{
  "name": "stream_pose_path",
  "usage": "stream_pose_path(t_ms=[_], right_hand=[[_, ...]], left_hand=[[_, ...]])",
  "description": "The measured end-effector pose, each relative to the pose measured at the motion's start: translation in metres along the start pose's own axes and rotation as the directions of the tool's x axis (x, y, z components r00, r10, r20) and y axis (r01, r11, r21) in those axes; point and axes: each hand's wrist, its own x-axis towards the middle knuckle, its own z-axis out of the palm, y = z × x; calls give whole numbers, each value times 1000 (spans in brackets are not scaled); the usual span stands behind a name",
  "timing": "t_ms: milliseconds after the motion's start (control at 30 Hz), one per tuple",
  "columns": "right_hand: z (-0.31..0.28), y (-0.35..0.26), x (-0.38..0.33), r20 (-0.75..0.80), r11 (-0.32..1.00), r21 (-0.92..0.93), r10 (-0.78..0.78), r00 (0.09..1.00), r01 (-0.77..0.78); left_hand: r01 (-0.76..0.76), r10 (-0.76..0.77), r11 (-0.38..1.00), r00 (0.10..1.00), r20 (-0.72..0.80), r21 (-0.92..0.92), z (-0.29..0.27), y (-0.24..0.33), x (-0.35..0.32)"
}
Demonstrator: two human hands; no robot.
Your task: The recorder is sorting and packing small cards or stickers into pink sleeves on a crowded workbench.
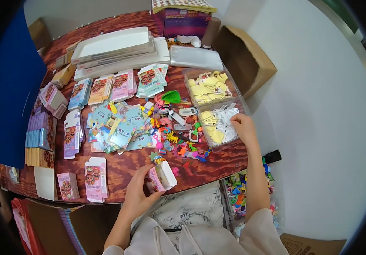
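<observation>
Item: small pink carton (162, 177), flap open, mouth turned up and away from the person. Location: near edge of the wooden table (123, 163), just left of the person's midline. Held by the left hand (138, 193), fingers curled round its lower end from below; grasp firm, the box tilted with its long axis running from lower left to upper right.

Item: right hand (243, 126). Location: far right of the table, reaching into the nearer of two clear plastic trays (219, 127), which holds small white and yellow paper packets (217, 127). Fingers bent down into the packets; whether they have pinched one cannot be told (the fingertips are hidden among the paper).

Relation of note: the open carton lies to the left of and nearer the body than the right hand, well apart from it, with the heap of small coloured plastic toys (178, 142) between the two. The carton's open mouth faces roughly toward that hand, so the right hand is the one placed to feed it.

Also present: loose pile of printed cards (121, 127) at table centre; stacks of flat unfolded cartons (123, 85) behind it; finished pink boxes (95, 178) left of the held carton; a second tray of yellow packets (208, 87) farther back.
</observation>
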Motion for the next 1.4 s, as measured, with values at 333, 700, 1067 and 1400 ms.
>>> stream_pose_path(t_ms=[333,700,1067,1400], right_hand=[[11,14,15,97,986,-88,-132,986,141],[-8,2,17,209,982,106,135,969,-159],[8,24,32,161,994,2,-110,981,111],[-13,9,31,150,898,380,179,972,-224]], left_hand=[[84,-84,995,996,-9,-48,9,0,2],[138,-137,985,990,20,-101,4,-2,1],[121,-120,982,993,19,-142,3,-6,1],[136,-140,975,990,-12,-176,-6,-8,-3]])
